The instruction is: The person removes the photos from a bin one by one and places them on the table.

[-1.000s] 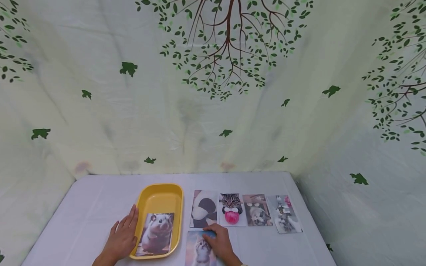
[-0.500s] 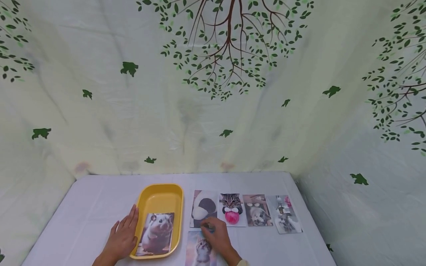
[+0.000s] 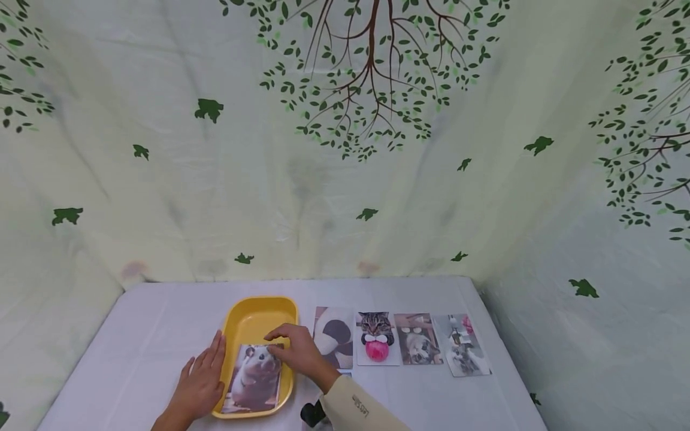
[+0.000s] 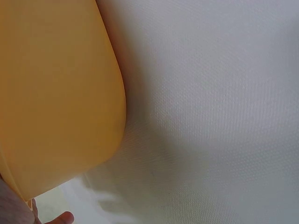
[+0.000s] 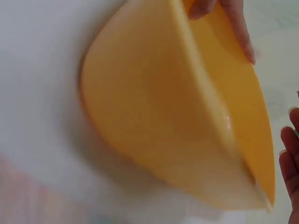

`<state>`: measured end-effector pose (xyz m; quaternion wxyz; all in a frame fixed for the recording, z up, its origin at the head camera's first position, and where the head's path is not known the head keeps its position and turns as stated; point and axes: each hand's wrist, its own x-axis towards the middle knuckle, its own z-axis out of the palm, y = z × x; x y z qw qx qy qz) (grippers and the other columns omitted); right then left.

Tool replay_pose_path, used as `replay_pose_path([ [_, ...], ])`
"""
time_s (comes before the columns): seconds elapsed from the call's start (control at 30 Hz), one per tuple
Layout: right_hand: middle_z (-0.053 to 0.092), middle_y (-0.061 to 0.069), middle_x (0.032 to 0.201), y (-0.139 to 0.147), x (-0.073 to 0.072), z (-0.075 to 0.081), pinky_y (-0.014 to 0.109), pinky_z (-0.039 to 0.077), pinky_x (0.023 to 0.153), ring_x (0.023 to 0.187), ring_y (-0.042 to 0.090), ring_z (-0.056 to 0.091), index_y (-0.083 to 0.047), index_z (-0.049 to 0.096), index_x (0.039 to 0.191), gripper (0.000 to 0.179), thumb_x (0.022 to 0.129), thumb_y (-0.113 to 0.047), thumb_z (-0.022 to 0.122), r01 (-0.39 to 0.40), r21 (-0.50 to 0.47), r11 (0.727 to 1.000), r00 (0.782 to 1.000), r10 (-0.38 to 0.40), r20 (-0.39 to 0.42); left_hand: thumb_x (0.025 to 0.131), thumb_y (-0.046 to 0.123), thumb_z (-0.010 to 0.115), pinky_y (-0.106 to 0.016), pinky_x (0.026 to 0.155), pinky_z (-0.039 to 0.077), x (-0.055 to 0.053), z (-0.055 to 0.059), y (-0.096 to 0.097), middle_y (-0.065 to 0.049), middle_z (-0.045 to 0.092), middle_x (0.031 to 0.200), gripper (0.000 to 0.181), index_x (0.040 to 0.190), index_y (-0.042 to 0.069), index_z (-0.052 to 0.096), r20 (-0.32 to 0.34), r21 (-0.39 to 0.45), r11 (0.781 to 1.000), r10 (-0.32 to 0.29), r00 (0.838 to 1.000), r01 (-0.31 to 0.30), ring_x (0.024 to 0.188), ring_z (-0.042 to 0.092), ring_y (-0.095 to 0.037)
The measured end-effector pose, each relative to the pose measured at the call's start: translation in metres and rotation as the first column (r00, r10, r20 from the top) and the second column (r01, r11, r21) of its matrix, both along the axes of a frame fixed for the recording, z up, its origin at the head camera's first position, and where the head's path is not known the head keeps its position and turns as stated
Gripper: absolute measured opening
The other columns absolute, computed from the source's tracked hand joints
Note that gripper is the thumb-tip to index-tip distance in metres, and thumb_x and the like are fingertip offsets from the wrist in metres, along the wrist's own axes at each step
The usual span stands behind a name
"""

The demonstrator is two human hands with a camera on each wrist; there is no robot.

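My left hand lies with straight fingers along the left side of the yellow tray. The tray's outer wall fills the left of the left wrist view. A hamster photo card lies in the front part of the tray. Over the tray's right side reaches my right hand, thumb and fingers spread apart by the card's upper right corner. In the right wrist view the fingers dip inside the tray wall, with the left hand beyond. My right sleeve hides most of the kitten card in front.
Right of the tray lie several photo cards in a row: a panda-like card, a cat with a pink ball, an upside-down animal and a grey kitten with flowers. A leaf-patterned curtain hangs behind the white table.
My right hand has left the kitten card and moved left and up, over the tray to the hamster card's corner. The left hand stays at the tray's side.
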<state>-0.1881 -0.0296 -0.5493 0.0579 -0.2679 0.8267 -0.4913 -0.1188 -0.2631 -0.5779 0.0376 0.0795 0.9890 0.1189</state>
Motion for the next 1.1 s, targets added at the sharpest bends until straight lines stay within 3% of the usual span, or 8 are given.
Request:
replay_pose_path([
  [0.13, 0.068, -0.011, 0.100, -0.022, -0.005, 0.000, 0.023, 0.052, 0.085, 0.101, 0.014, 0.064, -0.007, 0.073, 0.107, 0.021, 0.087, -0.013, 0.070, -0.007, -0.010, 1.000, 0.991, 0.009, 0.130, 0.083, 0.014, 0.058, -0.071, 0.102, 0.021, 0.001, -0.001, 0.000, -0.019, 0.007, 0.159, 0.084, 0.149, -0.007, 0.012, 0.019, 0.005, 1.000, 0.006, 1.000, -0.006, 0.128, 0.035, -0.049],
  [0.3, 0.070, -0.007, 0.094, -0.045, -0.008, -0.007, 0.023, 0.051, 0.084, 0.091, 0.008, 0.064, -0.006, 0.073, 0.104, 0.022, 0.083, -0.008, 0.073, 0.093, -0.059, 0.994, 0.967, -0.076, 0.241, 0.083, 0.013, 0.059, -0.071, 0.102, 0.020, 0.003, -0.002, -0.001, -0.017, 0.003, 0.161, 0.087, 0.151, -0.005, 0.008, 0.004, 0.005, 1.000, 0.009, 1.000, -0.009, 0.128, 0.036, -0.049],
  [0.43, 0.070, -0.002, 0.088, -0.059, -0.005, -0.018, 0.020, 0.052, 0.074, 0.081, 0.006, 0.061, -0.004, 0.073, 0.099, 0.022, 0.077, -0.002, 0.076, 0.211, -0.089, 0.973, 0.930, -0.172, 0.325, 0.082, 0.011, 0.058, -0.070, 0.101, 0.023, 0.004, -0.001, -0.001, -0.017, 0.008, 0.160, 0.085, 0.151, -0.005, 0.010, -0.043, 0.010, 1.000, -0.004, 0.999, 0.004, 0.127, 0.037, -0.048],
  [0.53, 0.066, -0.008, 0.085, -0.067, -0.002, -0.023, 0.021, 0.053, 0.073, 0.077, 0.004, 0.057, -0.008, 0.073, 0.097, 0.021, 0.077, -0.004, 0.077, 0.298, -0.039, 0.954, 0.891, -0.263, 0.370, 0.081, 0.010, 0.058, -0.070, 0.101, 0.024, 0.005, 0.000, 0.000, -0.018, 0.012, 0.159, 0.085, 0.150, -0.005, 0.011, -0.076, 0.012, 1.000, -0.014, 0.997, 0.015, 0.126, 0.039, -0.047],
  [0.63, 0.064, -0.010, 0.086, -0.070, 0.001, -0.028, 0.024, 0.053, 0.076, 0.079, 0.004, 0.058, -0.010, 0.073, 0.097, 0.020, 0.077, -0.009, 0.078, 0.343, 0.016, 0.939, 0.879, -0.327, 0.346, 0.081, 0.010, 0.059, -0.069, 0.100, 0.026, 0.005, 0.001, 0.000, -0.017, 0.013, 0.159, 0.086, 0.151, -0.004, 0.010, -0.098, -0.003, 1.000, -0.018, 0.995, 0.018, 0.125, 0.040, -0.047],
  [0.87, 0.069, -0.010, 0.086, -0.073, 0.008, -0.037, 0.032, 0.036, 0.086, 0.084, 0.006, 0.061, -0.014, 0.074, 0.095, 0.018, 0.077, -0.015, 0.078, 0.369, 0.159, 0.916, 0.919, -0.385, 0.085, 0.080, 0.010, 0.059, -0.068, 0.100, 0.028, 0.004, 0.000, -0.001, -0.018, 0.017, 0.157, 0.086, 0.150, -0.005, 0.012, -0.118, -0.007, 1.000, -0.021, 0.993, 0.020, 0.125, 0.041, -0.046],
  [1.0, 0.070, -0.011, 0.085, -0.075, 0.009, -0.039, 0.031, 0.032, 0.081, 0.083, 0.006, 0.060, -0.014, 0.075, 0.094, 0.019, 0.075, -0.015, 0.078, 0.373, 0.186, 0.909, 0.923, -0.385, 0.031, 0.080, 0.010, 0.059, -0.068, 0.100, 0.028, 0.005, 0.001, -0.001, -0.018, 0.018, 0.157, 0.085, 0.150, -0.005, 0.012, -0.118, -0.007, 1.000, -0.018, 0.993, 0.018, 0.125, 0.041, -0.045],
  [1.1, 0.070, -0.011, 0.086, -0.076, 0.008, -0.040, 0.030, 0.032, 0.081, 0.085, 0.006, 0.061, -0.014, 0.075, 0.094, 0.019, 0.076, -0.016, 0.078, 0.367, 0.177, 0.913, 0.923, -0.381, 0.054, 0.081, 0.010, 0.059, -0.068, 0.101, 0.028, 0.006, 0.000, -0.002, -0.018, 0.018, 0.157, 0.085, 0.150, -0.005, 0.012, -0.116, -0.009, 1.000, -0.015, 0.993, 0.014, 0.125, 0.041, -0.045],
])
